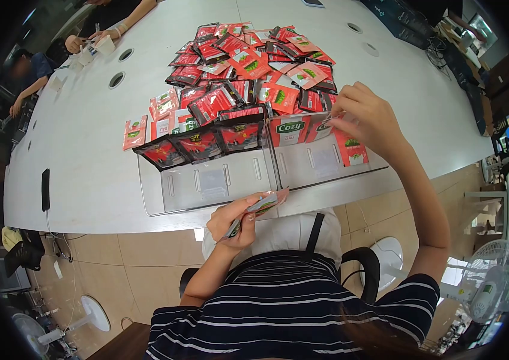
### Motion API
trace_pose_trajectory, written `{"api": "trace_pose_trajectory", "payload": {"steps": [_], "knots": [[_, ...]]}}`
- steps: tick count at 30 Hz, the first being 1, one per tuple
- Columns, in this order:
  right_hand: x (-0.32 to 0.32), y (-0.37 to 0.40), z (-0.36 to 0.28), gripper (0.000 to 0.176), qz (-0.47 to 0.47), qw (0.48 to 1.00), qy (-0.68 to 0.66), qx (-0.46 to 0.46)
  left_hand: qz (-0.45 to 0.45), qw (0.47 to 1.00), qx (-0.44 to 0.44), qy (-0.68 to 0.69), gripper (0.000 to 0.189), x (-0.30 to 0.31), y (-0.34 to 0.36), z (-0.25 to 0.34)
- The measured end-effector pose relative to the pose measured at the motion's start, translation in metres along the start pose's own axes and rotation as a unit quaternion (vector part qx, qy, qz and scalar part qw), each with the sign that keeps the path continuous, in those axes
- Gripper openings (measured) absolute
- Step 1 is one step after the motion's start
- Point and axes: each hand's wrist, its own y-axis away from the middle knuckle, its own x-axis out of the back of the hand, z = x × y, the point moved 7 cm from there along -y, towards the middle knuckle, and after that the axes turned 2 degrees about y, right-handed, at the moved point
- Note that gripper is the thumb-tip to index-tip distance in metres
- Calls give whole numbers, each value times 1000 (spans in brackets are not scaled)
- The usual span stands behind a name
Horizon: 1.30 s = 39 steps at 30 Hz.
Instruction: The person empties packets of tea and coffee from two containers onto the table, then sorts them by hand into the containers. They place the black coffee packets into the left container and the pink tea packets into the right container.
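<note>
My left hand point(230, 227) is closed around a few pink-and-grey sachets point(263, 204), held low in front of the table edge. Over the right clear plastic tray point(293, 175), my right hand point(365, 117) pinches the top of a pink sachet point(319, 129) standing against its back wall. Beside that sachet stands a red one marked Cozy point(289, 131). Another red-and-pink sachet point(353, 151) leans at the tray's right end. The left clear tray point(176, 195) has a row of black-edged red sachets point(197, 145) upright along its back.
A large heap of red, pink and black sachets point(248, 60) lies behind the trays. Round holes point(116, 79) pierce the white table point(86, 180). At the far left, another person's hands point(95, 39) work near white cups point(105, 45). Dark bags point(404, 21) lie at the far right.
</note>
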Motion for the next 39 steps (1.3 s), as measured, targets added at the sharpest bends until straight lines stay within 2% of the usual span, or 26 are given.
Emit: {"api": "trace_pose_trajectory", "payload": {"steps": [3,5,8,11,14,17,20,23,26,29,39], "knots": [[-3,-1,2,23,-6,1000,1,-8,14,1000,13,11,22,0,2,-2],[-3,-2,2,24,-9,1000,4,-12,17,998,54,7,37,0,2,-2],[-3,-4,4,27,-4,1000,-8,-21,26,999,25,17,35,-1,-2,3],[-2,-6,5,30,-9,999,-4,-39,16,1000,-11,13,19,-2,-4,4],[-3,-7,6,34,-17,999,-4,-34,20,1000,-15,6,19,-1,-2,4],[-2,-9,3,33,-12,999,-4,-30,0,1000,1,8,27,-3,-4,5],[-2,-17,-5,30,33,995,-98,1,-9,1000,4,3,27,-4,-6,7],[-18,-26,-6,28,16,988,-154,23,-9,1000,-2,3,27,-4,-7,7],[-34,-37,-16,26,-45,981,-188,19,-9,1000,-4,-3,27,-4,-8,9],[-40,-44,-24,27,-59,976,-207,44,-13,1000,-7,6,25,-5,-10,10],[-46,-49,-28,25,-96,968,-229,21,-28,999,-22,4,24,-6,-8,8]]}}
